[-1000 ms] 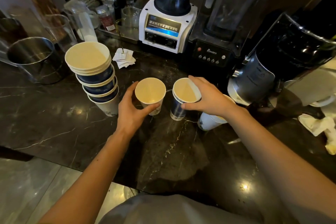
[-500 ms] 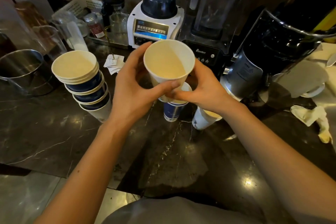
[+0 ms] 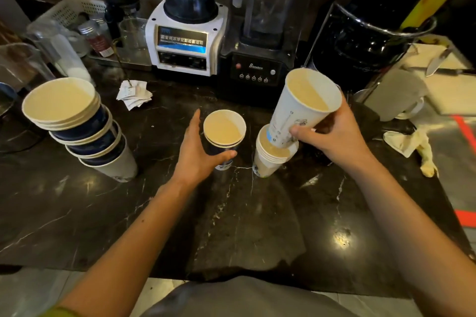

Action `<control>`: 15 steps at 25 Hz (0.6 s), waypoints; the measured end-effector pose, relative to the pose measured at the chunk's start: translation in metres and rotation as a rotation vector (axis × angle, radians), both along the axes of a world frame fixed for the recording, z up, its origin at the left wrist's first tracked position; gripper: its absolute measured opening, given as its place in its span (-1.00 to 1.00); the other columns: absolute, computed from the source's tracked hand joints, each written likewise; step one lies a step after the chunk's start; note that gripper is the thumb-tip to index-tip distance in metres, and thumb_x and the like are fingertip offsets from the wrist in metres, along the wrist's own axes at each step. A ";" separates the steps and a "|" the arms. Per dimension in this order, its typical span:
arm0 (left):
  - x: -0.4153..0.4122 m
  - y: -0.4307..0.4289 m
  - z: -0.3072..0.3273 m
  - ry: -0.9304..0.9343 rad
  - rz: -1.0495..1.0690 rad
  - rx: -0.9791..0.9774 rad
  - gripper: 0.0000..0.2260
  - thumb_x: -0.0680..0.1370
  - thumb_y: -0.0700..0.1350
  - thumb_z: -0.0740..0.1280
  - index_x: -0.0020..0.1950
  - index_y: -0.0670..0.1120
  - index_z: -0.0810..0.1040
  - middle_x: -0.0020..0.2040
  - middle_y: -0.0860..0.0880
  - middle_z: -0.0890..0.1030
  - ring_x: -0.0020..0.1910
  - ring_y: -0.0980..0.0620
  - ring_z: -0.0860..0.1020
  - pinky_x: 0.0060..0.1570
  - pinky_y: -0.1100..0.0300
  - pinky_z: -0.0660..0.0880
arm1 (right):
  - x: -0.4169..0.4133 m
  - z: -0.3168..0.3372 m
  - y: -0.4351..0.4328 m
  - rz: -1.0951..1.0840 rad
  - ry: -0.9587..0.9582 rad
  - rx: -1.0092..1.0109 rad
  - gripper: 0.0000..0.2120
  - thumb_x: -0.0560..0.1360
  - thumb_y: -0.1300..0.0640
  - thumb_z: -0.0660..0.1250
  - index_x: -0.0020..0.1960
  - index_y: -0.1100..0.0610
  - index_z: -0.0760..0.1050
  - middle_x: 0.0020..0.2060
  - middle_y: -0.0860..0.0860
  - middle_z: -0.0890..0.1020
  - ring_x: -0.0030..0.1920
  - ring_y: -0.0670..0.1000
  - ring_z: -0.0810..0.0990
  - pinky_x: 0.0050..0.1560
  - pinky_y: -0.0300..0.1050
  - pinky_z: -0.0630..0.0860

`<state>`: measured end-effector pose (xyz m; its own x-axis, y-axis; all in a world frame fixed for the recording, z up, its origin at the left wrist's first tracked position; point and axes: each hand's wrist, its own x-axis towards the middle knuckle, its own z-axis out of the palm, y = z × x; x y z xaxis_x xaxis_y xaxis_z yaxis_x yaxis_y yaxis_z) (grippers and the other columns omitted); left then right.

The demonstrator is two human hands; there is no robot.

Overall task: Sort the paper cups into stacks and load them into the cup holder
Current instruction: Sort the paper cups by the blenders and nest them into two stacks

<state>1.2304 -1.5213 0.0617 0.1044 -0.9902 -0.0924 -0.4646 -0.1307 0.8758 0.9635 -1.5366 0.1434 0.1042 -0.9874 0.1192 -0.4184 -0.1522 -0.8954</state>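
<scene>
Gripping a tilted white cup point(image 3: 301, 108), the right hand point(image 3: 332, 134) rests it in a stack point(image 3: 270, 157); the left hand point(image 3: 195, 152) cradles a blue cup point(image 3: 224, 134).

Drinks-shop counter: blenders point(image 3: 185, 41), stacked paper cups point(image 3: 77, 126).

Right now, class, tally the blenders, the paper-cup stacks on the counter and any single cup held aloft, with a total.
Blenders: 2 (white-based blender, black blender)
Cup stacks: 3 (left stack, middle stack, right stack)
Held single cups: 1 (tall cup, right hand)
Total: 6
</scene>
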 end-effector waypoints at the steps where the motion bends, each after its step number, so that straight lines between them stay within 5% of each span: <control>1: -0.001 -0.002 -0.003 0.017 0.009 0.007 0.06 0.32 0.00 0.60 0.61 -0.01 -0.03 0.58 -0.04 0.19 0.55 -0.03 0.19 0.50 -0.06 0.17 | -0.003 -0.007 0.001 0.008 0.002 0.028 -0.14 0.27 0.01 0.58 0.46 0.00 0.24 0.32 -0.13 0.47 0.33 -0.20 0.43 0.27 -0.23 0.46; 4: -0.006 -0.003 -0.008 0.079 0.013 0.014 -0.01 0.35 -0.07 0.58 0.60 -0.04 0.03 0.54 -0.04 0.27 0.52 -0.02 0.23 0.49 -0.06 0.21 | -0.006 -0.035 0.007 0.032 0.051 0.125 -0.12 0.23 -0.07 0.57 0.45 -0.02 0.24 0.26 -0.24 0.45 0.28 -0.31 0.41 0.23 -0.36 0.39; 8: -0.008 -0.002 -0.012 0.115 0.011 0.007 -0.14 0.35 -0.12 0.58 0.54 -0.06 0.20 0.47 -0.03 0.38 0.46 0.01 0.33 0.44 -0.04 0.32 | -0.010 -0.072 0.012 0.114 0.117 0.260 -0.02 0.22 -0.23 0.58 0.50 -0.03 0.19 0.37 -0.20 0.39 0.39 -0.16 0.34 0.43 0.06 0.34; 10: -0.007 -0.001 -0.013 0.118 0.033 0.009 -0.16 0.35 -0.12 0.58 0.52 -0.05 0.22 0.45 -0.01 0.40 0.44 0.04 0.35 0.41 0.02 0.34 | -0.009 -0.080 0.014 0.119 0.114 0.335 0.14 0.17 -0.26 0.58 0.56 -0.06 0.05 0.46 -0.19 0.28 0.44 -0.15 0.23 0.46 0.11 0.28; 12: -0.006 0.002 -0.013 0.121 0.056 0.004 -0.17 0.35 -0.12 0.58 0.52 -0.03 0.23 0.45 0.00 0.40 0.40 0.11 0.35 0.38 0.07 0.35 | -0.003 -0.087 0.015 0.117 0.140 0.348 0.19 0.16 -0.21 0.60 0.58 -0.05 -0.01 0.49 -0.13 0.25 0.46 -0.10 0.21 0.46 0.15 0.27; 15: -0.004 0.008 -0.012 0.131 0.079 0.000 -0.19 0.36 -0.12 0.58 0.51 -0.02 0.23 0.44 0.01 0.41 0.34 0.17 0.35 0.34 0.12 0.36 | 0.012 -0.096 0.010 0.025 0.170 0.292 0.01 0.24 -0.05 0.62 0.52 0.00 0.13 0.42 -0.06 0.38 0.43 -0.04 0.31 0.44 0.10 0.31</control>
<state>1.2267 -1.5137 0.0497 0.1696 -0.9793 -0.1103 -0.3349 -0.1625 0.9281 0.9751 -1.5271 0.0469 0.1232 -0.9742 -0.1891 -0.5651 0.0878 -0.8204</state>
